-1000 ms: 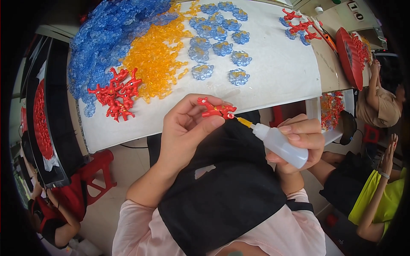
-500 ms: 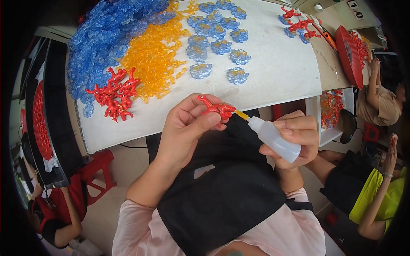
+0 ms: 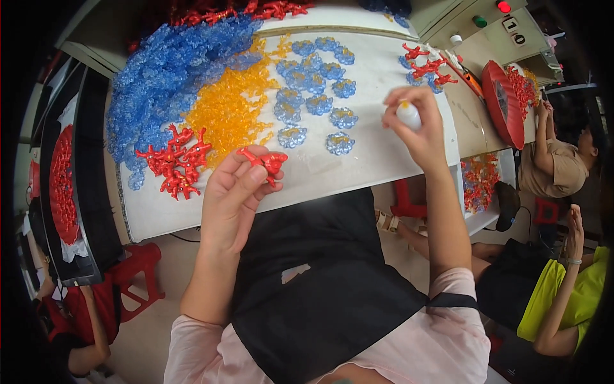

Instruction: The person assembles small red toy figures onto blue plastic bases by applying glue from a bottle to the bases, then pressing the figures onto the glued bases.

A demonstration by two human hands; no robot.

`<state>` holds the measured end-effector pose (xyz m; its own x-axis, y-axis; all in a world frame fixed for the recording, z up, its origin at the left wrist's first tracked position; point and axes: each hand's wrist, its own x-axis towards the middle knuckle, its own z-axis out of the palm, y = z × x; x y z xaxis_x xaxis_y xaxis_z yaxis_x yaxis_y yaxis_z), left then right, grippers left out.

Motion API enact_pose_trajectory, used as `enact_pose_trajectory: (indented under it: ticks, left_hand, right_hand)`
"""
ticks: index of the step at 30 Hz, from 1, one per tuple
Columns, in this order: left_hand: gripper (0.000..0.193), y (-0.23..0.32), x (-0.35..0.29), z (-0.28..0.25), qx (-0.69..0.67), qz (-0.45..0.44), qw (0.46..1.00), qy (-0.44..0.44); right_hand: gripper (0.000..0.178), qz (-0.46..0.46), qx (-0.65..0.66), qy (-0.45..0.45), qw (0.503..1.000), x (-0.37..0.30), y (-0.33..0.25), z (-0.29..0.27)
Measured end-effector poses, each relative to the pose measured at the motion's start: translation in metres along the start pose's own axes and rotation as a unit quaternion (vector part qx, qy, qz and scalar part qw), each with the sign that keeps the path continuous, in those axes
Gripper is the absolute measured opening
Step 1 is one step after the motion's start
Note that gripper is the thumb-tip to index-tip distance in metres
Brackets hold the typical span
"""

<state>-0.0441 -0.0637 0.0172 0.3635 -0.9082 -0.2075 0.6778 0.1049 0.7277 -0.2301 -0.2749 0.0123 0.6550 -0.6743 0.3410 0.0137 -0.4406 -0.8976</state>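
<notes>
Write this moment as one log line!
left hand: holds red figure | right hand: holds bottle | on table: blue pile, yellow pile, red pile

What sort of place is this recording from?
Probably a small workshop or factory for putting together plastic parts: blue pieces and yellow pieces lie heaped on the table, the right hand grips a squeeze bottle, and other people are close by.

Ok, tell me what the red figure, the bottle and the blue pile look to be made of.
Red figure: probably hard plastic, glossy; opaque with bright highlights.
Bottle: likely plastic, smooth; pale, even surface, stiffness unclear.
Blue pile: seemingly tinted plastic, shiny and translucent; pieces glint and let light through, though resin is possible.
</notes>
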Motion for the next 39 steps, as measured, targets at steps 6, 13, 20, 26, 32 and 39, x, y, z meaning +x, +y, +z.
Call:
enact_pose_trajectory:
  ticks: [6, 13, 20, 26, 32, 39]
  left_hand:
    - [0.022, -0.003, -0.007, 0.006, 0.008, -0.023, 1.000, 0.001]
    - [0.023, -0.005, -0.004, 0.005, 0.003, -0.053, 0.999, -0.011]
    - [0.023, -0.010, 0.003, 0.010, -0.016, -0.098, 0.994, -0.049]
    - [0.023, -0.016, 0.005, 0.027, -0.014, -0.143, 0.987, -0.078]
    - [0.025, -0.020, -0.004, 0.037, 0.027, -0.157, 0.981, -0.109]
    - [0.026, -0.018, -0.009, 0.044, 0.043, -0.169, 0.978, -0.118]
  right_hand:
    - [0.032, -0.135, -0.347, -0.125, 0.920, 0.081, 0.018, 0.001]
    - [0.037, -0.063, -0.387, -0.173, 0.903, 0.043, 0.012, -0.027]
    - [0.036, -0.151, -0.423, -0.125, 0.884, -0.057, -0.018, -0.026]
    - [0.028, -0.174, -0.415, -0.076, 0.890, -0.095, -0.019, -0.023]
    - [0.032, -0.076, -0.026, -0.073, 0.994, -0.084, -0.055, 0.007]
    - [0.023, -0.040, 0.087, -0.069, 0.993, -0.075, -0.063, 0.023]
